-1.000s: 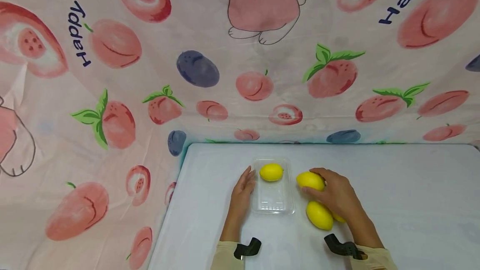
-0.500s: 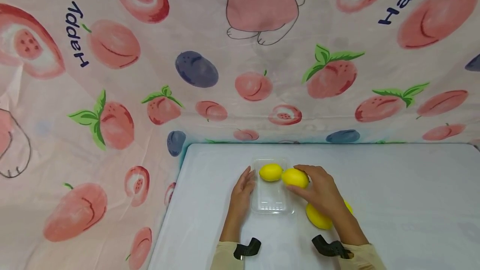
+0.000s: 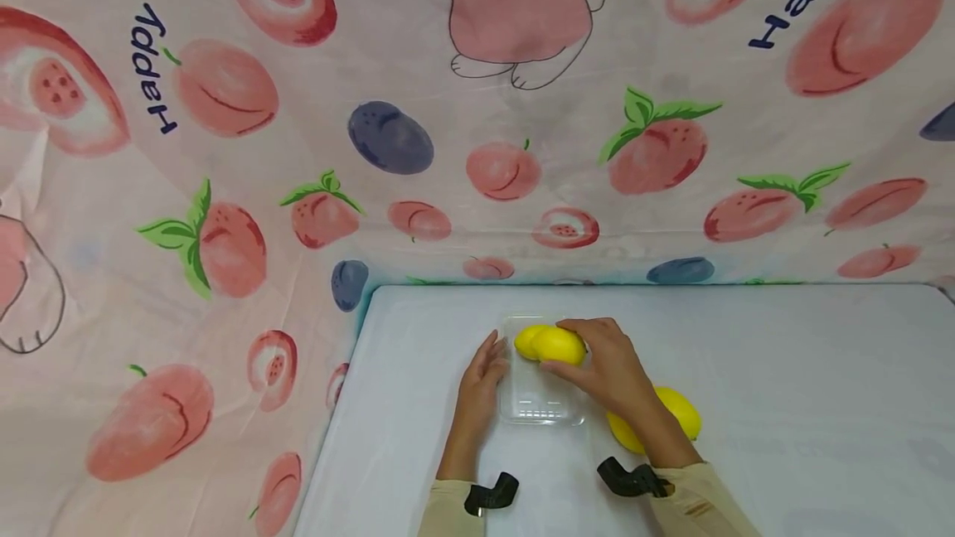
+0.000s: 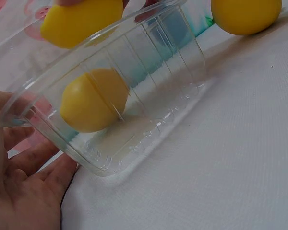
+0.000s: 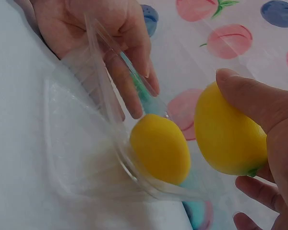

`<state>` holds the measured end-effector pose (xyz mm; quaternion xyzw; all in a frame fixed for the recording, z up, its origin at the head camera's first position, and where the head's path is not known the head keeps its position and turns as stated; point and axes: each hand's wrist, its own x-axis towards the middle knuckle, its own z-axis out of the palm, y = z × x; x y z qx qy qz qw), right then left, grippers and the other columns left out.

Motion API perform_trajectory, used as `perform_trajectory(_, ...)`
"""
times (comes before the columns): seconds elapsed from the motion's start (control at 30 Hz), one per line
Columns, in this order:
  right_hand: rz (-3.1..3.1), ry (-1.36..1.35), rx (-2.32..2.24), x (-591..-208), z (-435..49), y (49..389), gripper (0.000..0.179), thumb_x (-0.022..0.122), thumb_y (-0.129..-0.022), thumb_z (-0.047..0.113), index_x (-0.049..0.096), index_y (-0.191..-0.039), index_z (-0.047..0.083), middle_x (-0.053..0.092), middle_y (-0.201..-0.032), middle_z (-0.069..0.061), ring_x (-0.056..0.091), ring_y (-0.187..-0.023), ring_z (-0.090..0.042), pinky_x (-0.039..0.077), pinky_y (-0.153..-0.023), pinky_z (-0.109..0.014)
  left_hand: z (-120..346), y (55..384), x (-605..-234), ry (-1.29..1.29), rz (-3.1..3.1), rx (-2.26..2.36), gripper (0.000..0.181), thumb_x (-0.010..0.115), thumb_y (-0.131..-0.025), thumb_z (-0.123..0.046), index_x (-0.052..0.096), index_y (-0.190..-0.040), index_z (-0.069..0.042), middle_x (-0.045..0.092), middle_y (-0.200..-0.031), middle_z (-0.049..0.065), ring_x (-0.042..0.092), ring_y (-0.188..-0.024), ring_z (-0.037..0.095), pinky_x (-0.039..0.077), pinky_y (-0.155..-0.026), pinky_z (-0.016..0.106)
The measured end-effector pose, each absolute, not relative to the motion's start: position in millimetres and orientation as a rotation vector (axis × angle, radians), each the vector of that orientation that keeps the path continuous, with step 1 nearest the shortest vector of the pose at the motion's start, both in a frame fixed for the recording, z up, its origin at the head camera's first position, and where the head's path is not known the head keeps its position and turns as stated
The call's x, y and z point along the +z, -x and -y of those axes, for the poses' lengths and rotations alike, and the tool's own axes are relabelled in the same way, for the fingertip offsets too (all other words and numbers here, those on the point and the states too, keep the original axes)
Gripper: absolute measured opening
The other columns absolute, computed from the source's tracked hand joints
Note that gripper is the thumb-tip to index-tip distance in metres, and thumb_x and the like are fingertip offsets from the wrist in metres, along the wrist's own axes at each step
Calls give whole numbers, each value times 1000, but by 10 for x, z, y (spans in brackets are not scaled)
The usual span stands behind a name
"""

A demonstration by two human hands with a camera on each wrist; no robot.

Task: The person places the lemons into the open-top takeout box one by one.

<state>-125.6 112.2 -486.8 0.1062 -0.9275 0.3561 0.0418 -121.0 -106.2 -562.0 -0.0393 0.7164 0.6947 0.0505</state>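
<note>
Left hand [image 3: 480,381] loose beside the plastic box [image 3: 539,406], the right hand [image 3: 610,365] holds a lemon [image 3: 561,346] sideways above its far end.

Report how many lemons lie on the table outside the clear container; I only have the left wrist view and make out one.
Observer: Two, in the head view: one lemon on the right side of the right forearm, another lemon on its left, each partly hidden by it.

Operator: Now check the held lemon and give me any mark on it that my view misses.

Observer: In the right wrist view, a small green tip shows at its lower end, near the fingers of the right hand.
</note>
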Motion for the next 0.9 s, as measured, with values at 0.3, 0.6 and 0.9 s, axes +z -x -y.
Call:
perform_trajectory(0.3, 2787, -401, 986, -4989, -1011, 1304, 63, 89, -75, 47, 70, -126, 16, 74, -116, -4, 58, -112, -29, 46, -90, -55, 1063, 1220, -5637, 98, -2152, 2136, 52, 53, -105, -21, 44, -156, -23, 52, -154, 5, 48, -145, 25, 35, -122, 49)
perform_trajectory(0.6, 2840, -391, 868, -5031, -941, 1297, 64, 88, -74, 53, 69, -125, 18, 73, -118, -6, 57, -114, -30, 42, -92, -59, 1056, 1227, -5639, 101, -2198, 2090, 51, 52, -105, -24, 44, -156, -25, 54, -153, 1, 49, -143, 23, 38, -121, 46)
perform_trajectory(0.9, 2867, -378, 787, -5068, -888, 1304, 63, 87, -73, 57, 70, -122, 21, 71, -120, -6, 56, -116, -30, 40, -96, -63, 1051, 1225, -5623, 111, -2208, 2087, 50, 51, -106, -24, 44, -156, -27, 53, -154, 1, 48, -144, 24, 37, -122, 47)
